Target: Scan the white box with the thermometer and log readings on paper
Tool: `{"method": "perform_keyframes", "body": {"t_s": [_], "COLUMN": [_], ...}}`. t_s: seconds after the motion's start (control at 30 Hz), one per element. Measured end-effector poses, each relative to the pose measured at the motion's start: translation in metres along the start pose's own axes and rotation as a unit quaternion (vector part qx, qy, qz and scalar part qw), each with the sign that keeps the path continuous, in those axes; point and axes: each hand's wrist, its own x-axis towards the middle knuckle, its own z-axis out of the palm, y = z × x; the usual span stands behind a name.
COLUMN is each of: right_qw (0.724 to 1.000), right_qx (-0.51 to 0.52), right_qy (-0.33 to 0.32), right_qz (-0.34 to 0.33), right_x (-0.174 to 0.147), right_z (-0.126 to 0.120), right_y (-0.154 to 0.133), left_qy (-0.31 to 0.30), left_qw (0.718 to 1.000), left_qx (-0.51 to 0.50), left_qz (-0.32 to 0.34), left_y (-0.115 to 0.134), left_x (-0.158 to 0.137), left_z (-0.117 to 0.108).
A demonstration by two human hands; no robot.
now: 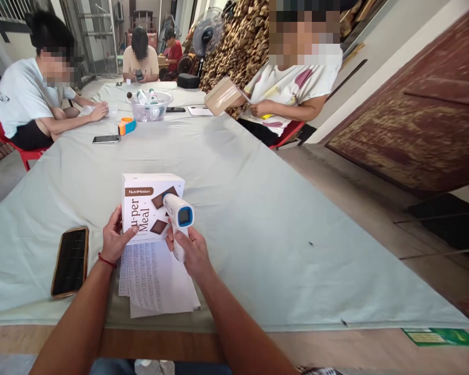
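Observation:
A white carton printed "NutriMotion" and "Meal", with pictures of brown squares, is propped up on the table. My left hand grips its left side, the thumb across the front and the other fingers partly hidden behind. In my right hand is a white infrared thermometer with a blue-rimmed screen, held by its handle. Its front end points at the carton's face, close to the printed squares. Below the carton lie printed paper sheets, partly covered by it.
A phone in a brown case lies left of my arm. Farther along the cloth-covered table are another phone, an orange-and-blue tape roll and a basin of bottles. Several people sit around; one at right holds a cardboard piece.

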Motion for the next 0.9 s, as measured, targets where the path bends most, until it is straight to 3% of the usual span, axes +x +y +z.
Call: {"method": "perform_keyframes", "body": {"t_s": [0.9], "right_qw": [1.0], "right_qx": [-0.018], "right_qy": [0.003], "right_qz": [0.005], "right_x": [0.0018], "right_z": [0.0023], "right_y": [0.0024], "left_qy": [0.005], "left_qw": [1.0], "left_qx": [0.021], "left_qz": [-0.001], "left_y": [0.0034], "left_x": [0.0025], "left_z": [0.0002]}}
